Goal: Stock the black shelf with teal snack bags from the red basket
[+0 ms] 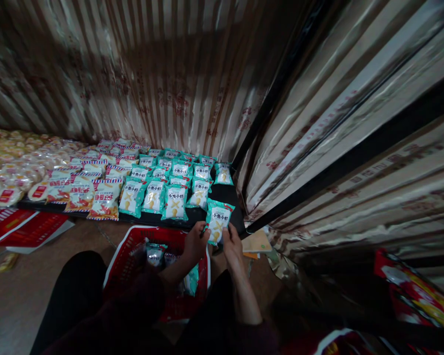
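A teal-and-white snack bag (219,222) is held between my two hands, over the right front end of a black shelf (227,195). My left hand (196,242) grips its lower left edge with fingers closed. On the other side, my right hand (232,247) pinches the lower right edge. Just behind and to the left, rows of matching teal bags stand on the shelf, such as one snack bag (174,201) in the front row. Below my left forearm is a red basket (119,261) with several bags inside, partly hidden by my arm.
Orange-and-white snack bags (105,197) and round wrapped packs (11,185) fill the shelf's left part. Black metal bars (311,182) slant at the right, before a striped curtain (163,74). A second red basket (40,229) lies at the left; a red package (416,288) is at lower right.
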Tool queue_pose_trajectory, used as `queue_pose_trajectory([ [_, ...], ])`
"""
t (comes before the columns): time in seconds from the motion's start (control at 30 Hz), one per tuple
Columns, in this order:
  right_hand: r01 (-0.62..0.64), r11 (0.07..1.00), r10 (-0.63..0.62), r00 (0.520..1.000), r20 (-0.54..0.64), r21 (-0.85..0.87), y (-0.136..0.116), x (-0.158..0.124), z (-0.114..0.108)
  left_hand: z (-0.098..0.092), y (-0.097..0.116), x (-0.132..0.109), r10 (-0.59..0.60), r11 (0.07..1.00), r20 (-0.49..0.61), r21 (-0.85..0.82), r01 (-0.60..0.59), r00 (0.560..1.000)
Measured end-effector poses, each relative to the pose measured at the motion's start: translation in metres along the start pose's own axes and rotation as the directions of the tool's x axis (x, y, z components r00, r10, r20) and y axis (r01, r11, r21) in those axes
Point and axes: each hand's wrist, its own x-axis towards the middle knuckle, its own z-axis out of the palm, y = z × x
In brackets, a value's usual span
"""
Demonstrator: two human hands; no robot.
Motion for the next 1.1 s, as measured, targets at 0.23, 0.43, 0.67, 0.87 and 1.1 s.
queue_pose_trajectory([
  [0.23, 0.058, 0.996, -0.062, 0.996, -0.058, -0.068, -0.011, -0.002, 0.002, 0.005, 0.005, 0.007, 0.057, 0.998, -0.023, -0.032, -0.058, 0.998],
  [0.43, 0.114, 0.981, -0.118, 0.993, -0.016, -0.157, -0.016, -0.007, 0.002, 0.012, 0.007, 0.016, 0.077, 0.995, -0.036, 0.066, -0.075, 0.996],
  [0.67, 0.197, 0.964, -0.205, 0.978, -0.028, -0.18, -0.015, -0.002, 0.004, 0.017, 0.014, 0.021, 0.074, 0.989, -0.03, 0.13, -0.069, 0.997],
  [0.87, 0.244, 0.96, -0.255, 0.964, -0.075, -0.137, -0.005, 0.007, 0.004, 0.02, 0.016, 0.02, 0.142, 0.975, 0.029, 0.171, -0.145, 0.989],
  [1.1, 0.276, 0.941, -0.295, 0.952, -0.077, -0.196, 0.0, 0.02, 0.001, 0.031, 0.003, 0.032, 0.224, 0.947, 0.03, 0.231, -0.225, 0.974],
])
